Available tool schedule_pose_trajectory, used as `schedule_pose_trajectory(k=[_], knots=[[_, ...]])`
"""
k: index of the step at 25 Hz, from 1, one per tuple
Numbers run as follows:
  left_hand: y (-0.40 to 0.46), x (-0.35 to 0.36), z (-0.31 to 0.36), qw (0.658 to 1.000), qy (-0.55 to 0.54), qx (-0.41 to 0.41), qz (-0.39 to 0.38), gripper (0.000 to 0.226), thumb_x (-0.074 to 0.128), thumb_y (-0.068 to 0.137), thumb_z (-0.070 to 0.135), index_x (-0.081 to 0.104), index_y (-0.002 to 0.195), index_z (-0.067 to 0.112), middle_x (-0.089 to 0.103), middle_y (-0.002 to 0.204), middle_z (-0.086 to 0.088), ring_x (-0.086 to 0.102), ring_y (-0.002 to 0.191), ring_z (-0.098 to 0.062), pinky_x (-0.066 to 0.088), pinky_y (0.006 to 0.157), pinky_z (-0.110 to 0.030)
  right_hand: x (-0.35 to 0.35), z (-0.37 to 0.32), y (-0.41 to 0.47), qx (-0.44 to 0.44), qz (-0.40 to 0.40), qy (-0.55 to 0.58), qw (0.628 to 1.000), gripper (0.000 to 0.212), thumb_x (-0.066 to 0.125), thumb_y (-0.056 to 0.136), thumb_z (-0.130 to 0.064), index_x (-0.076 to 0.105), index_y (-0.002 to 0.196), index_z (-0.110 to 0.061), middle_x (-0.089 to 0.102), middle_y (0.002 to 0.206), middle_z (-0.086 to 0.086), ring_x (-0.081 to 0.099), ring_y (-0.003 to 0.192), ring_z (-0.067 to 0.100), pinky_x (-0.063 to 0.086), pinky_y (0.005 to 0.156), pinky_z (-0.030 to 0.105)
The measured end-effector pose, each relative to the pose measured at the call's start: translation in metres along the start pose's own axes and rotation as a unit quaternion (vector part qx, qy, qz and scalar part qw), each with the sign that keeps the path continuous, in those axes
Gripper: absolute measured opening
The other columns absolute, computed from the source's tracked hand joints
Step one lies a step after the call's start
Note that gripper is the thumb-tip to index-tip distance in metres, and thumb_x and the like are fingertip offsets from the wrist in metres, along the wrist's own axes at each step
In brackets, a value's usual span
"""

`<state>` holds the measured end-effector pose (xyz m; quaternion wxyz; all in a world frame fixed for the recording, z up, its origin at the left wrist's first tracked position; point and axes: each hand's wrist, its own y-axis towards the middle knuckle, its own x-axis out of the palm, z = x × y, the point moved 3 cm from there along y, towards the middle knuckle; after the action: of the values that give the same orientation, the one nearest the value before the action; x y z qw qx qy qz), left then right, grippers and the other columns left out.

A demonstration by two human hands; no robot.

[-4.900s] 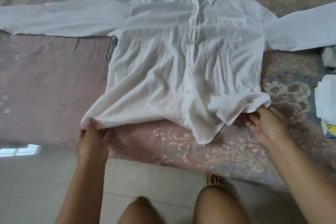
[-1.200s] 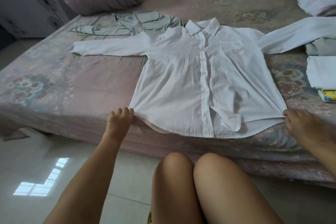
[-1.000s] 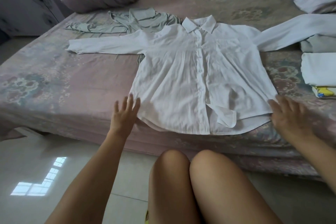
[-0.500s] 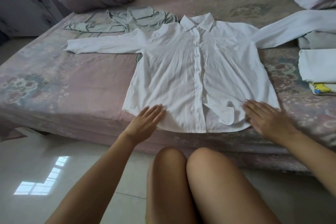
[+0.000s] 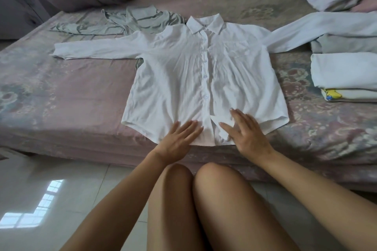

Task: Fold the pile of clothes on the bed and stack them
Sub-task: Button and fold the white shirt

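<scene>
- We have a white long-sleeved button-up cotton shirt (image 5: 204, 79) lying face up on the pink floral-patterned bed (image 5: 67, 96), hem at the near edge, collar toward the far side.
- Our left hand (image 5: 179, 140) lies flat on the hem just left of the button placket, fingers straight and close together, holding nothing.
- Our right hand (image 5: 247, 134) lies flat just right of the placket, fingers spread wide, pressing on a small turned-up corner of the front panel.
- One sleeve stretches toward the left edge of the bed; the other runs right and drapes over a folded grey garment (image 5: 344, 43).
- A stack of folded white clothes (image 5: 344, 76), one with a yellow print, sits near the right edge. A crumpled sage-green shirt (image 5: 138, 22) waits behind the collar, partly under the white shoulder.
- Judgement: we are smoothing before the first fold; most of this garment's work is ahead.
- Risks: the thin fabric looks creased, and uneven pressing could push wrinkles into the folds. The flipped corner may get trapped if not flattened. The hem sits right at the near edge, so a pull toward us could drag the shirt off onto the floor. Lifting the right sleeve carelessly could disturb the grey garment; dragging the body could snag the green shirt.
</scene>
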<state>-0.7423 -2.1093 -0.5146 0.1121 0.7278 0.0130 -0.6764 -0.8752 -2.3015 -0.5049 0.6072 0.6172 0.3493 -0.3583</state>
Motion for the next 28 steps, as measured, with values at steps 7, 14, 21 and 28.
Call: schedule_pose_trajectory(k=[7, 14, 21, 28], knots=[[0.02, -0.004, 0.025, 0.993, -0.015, -0.1, -0.066, 0.066, 0.057, 0.074, 0.022, 0.046, 0.138, 0.005, 0.05, 0.139, -0.015, 0.049, 0.128, -0.028, 0.045, 0.095, -0.058, -0.007, -0.024, 0.013, 0.055, -0.084, 0.044, 0.994, 0.058, 0.044, 0.079, -0.044, 0.059, 0.124, -0.01, 0.069, 0.1, 0.002, 0.063, 0.098, 0.025, 0.042, 0.088, 0.042], [0.011, -0.023, 0.015, 0.912, -0.335, -0.225, 0.082, 0.045, 0.03, 0.101, 0.03, 0.029, 0.146, 0.028, 0.027, 0.149, 0.017, 0.025, 0.14, -0.005, 0.02, 0.116, -0.027, -0.002, -0.041, 0.01, -0.134, -0.099, 0.084, 0.982, 0.052, 0.052, 0.067, -0.005, 0.061, 0.118, -0.011, 0.067, 0.111, 0.007, 0.064, 0.099, 0.026, 0.054, 0.082, 0.037], [0.013, -0.004, 0.031, 0.985, 0.01, -0.083, -0.154, 0.07, 0.03, 0.085, 0.056, 0.038, 0.14, 0.013, 0.047, 0.143, -0.012, 0.047, 0.127, -0.04, 0.044, 0.09, -0.064, -0.023, 0.037, -0.005, 0.023, -0.187, -0.019, 0.982, 0.052, 0.033, 0.086, -0.038, 0.053, 0.128, -0.014, 0.057, 0.13, 0.013, 0.057, 0.117, 0.032, 0.048, 0.091, 0.048], [0.069, -0.024, 0.02, 0.979, -0.033, -0.157, -0.129, 0.064, 0.016, 0.097, 0.053, -0.001, 0.152, 0.024, -0.006, 0.16, -0.002, -0.002, 0.147, -0.024, 0.003, 0.115, -0.057, -0.032, 0.108, -0.03, 0.085, -0.288, -0.061, 0.952, 0.065, 0.015, 0.095, -0.052, 0.055, 0.133, -0.018, 0.054, 0.137, 0.007, 0.054, 0.124, 0.024, 0.046, 0.094, 0.046]])
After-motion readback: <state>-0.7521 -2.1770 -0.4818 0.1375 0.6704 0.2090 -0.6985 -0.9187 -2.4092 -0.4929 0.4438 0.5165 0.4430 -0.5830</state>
